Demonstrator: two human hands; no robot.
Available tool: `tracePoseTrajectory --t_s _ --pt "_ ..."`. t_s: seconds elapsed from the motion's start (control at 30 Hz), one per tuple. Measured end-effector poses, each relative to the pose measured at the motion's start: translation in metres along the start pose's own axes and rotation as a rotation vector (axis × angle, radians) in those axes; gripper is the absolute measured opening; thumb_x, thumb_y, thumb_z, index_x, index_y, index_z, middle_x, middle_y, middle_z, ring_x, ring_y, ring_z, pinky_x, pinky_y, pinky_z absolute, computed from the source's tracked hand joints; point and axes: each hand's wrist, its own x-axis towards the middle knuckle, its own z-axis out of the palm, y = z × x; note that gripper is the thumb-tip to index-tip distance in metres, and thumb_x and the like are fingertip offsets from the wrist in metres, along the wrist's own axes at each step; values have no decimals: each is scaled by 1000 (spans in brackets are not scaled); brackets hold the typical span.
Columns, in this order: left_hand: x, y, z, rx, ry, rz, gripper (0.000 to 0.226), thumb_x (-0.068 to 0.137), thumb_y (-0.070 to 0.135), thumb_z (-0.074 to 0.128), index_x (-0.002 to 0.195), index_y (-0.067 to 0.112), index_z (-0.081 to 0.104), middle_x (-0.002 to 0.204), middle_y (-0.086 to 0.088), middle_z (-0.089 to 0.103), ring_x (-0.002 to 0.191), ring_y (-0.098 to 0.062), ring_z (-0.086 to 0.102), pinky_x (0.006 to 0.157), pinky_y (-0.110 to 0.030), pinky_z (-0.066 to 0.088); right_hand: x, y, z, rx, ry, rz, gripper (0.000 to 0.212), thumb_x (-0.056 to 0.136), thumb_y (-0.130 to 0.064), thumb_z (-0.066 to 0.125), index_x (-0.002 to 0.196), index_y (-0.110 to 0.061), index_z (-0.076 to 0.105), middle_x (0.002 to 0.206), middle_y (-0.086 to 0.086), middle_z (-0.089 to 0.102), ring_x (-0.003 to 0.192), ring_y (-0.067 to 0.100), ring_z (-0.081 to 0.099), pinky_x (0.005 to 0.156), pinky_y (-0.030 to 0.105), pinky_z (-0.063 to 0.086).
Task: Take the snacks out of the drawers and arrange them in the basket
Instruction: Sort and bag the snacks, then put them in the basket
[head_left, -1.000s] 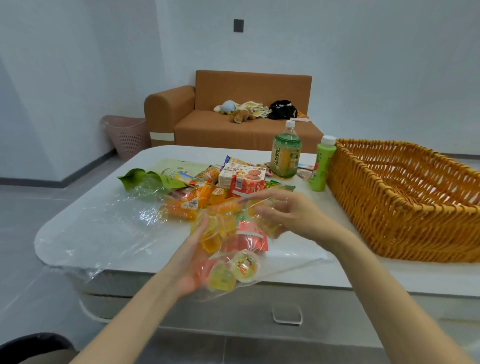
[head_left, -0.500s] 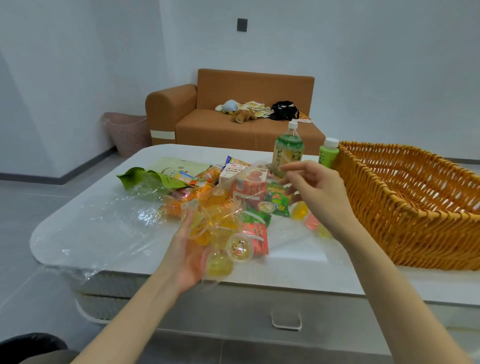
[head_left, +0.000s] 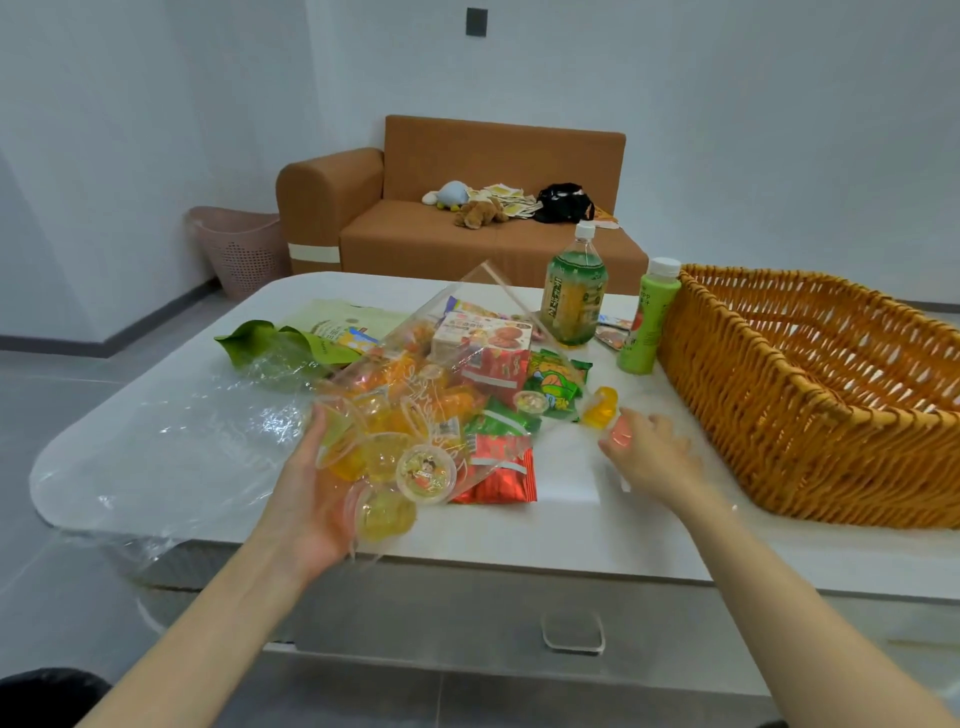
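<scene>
Head-camera view looking down at a white tabletop (head_left: 571, 525) with a pile of snacks in the middle. The left hand (head_left: 311, 499), palm up, grasps a clear bag (head_left: 415, 410) from below, thumb along its side. The bag is full of yellow and orange jelly cups (head_left: 382, 457). It is lifted and tilted: its lower end hangs over the near edge of the tabletop and its top corner points away.

The right hand (head_left: 649, 457) is low over the tabletop, between the pile and a wicker basket (head_left: 753, 415). Its fingers bend toward a pink jelly cup (head_left: 621, 434) at the fingertips — whether it grasps the cup or only touches it cannot be told. A yellow jelly cup (head_left: 602, 408) lies loose just beyond.

The basket stands on the right side of the tabletop. The pile holds a biscuit box (head_left: 483, 338), red packets (head_left: 501, 470) and green packets (head_left: 556, 382). Behind it stands a large green bottle (head_left: 574, 296), and a smaller green bottle (head_left: 647, 322) stands just beside the basket. Crumpled clear film (head_left: 182, 431) covers the left of the tabletop. A drawer front (head_left: 467, 613) shows below the near edge. Further back are an orange sofa (head_left: 415, 234) with soft toys — and a pink bin (head_left: 239, 249) beside it.
</scene>
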Motion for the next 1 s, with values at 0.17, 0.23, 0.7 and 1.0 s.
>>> tracePoseTrajectory --t_s 0.17,0.23,0.7,1.0 --pt "5 0 7 40 -21 -9 56 81 69 48 91 21 77 106 -9 72 82 -25 72 66 -37 59 -12 -6 15 -108 265 -176 40 97 -35 49 131 -17 41 121 11 46 110 33 45 74 38 43" --pt "5 0 10 69 -10 -22 58 81 69 48 93 21 77 111 -10 71 93 -27 69 76 -39 56 -13 -7 15 -95 297 -203 34 96 -33 49 126 -18 45 111 10 49 101 32 50 67 35 37" --pt "-8 -11 13 174 52 -6 51 83 63 52 108 21 68 94 -5 75 76 -20 73 69 -36 53 -90 -41 -103 1402 -24 -166 23 89 -33 61 111 -27 62 102 0 63 70 12 56 44 18 41" --pt "-14 -27 17 205 42 -3 47 86 61 50 105 22 68 96 -3 75 79 -19 72 58 -28 56 -119 -40 -108 437 -199 -479 14 89 -32 64 102 -31 69 98 -5 65 68 4 54 52 15 41"
